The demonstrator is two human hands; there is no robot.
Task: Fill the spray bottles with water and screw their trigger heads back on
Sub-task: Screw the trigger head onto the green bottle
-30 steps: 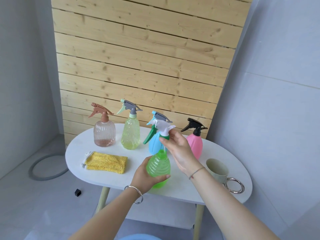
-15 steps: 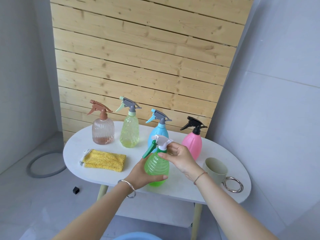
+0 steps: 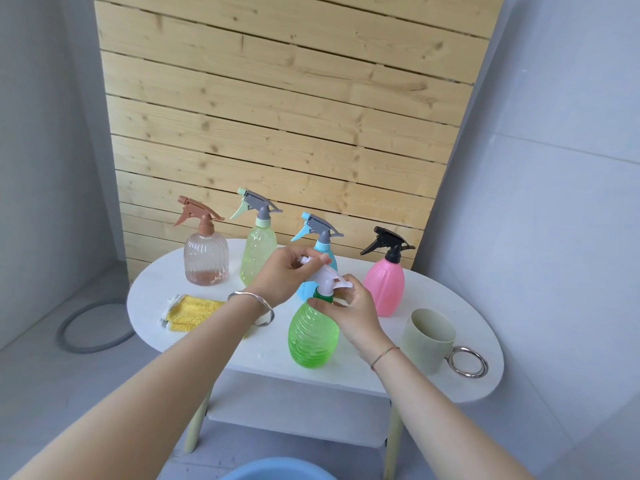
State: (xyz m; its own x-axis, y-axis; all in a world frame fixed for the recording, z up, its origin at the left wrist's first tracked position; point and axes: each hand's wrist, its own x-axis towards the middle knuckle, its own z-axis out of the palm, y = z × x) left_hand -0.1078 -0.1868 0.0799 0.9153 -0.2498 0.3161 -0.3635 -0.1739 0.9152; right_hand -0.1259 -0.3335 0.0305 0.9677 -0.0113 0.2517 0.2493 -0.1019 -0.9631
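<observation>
A green spray bottle (image 3: 312,332) stands upright near the front of the white oval table (image 3: 398,372). Its white trigger head (image 3: 327,279) sits on the neck. My left hand (image 3: 289,275) grips the front of that head from the left. My right hand (image 3: 349,308) pinches the green collar at the neck. Behind stand a clear pink-brown bottle (image 3: 206,256), a yellow-green bottle (image 3: 258,258), a blue bottle (image 3: 327,259) partly hidden by my hands, and a pink bottle (image 3: 385,284) with a black head. All of those carry their heads.
A pale green mug (image 3: 427,339) with a metal ring handle stands at the right. A yellow cloth (image 3: 188,311) lies at the left front. A blue basin rim (image 3: 277,471) shows at the bottom edge. A grey hose ring (image 3: 86,327) lies on the floor.
My left hand left the green bottle's body and rose to grip the trigger head. My right hand dropped from the head to the collar. The bottle now stands on the table.
</observation>
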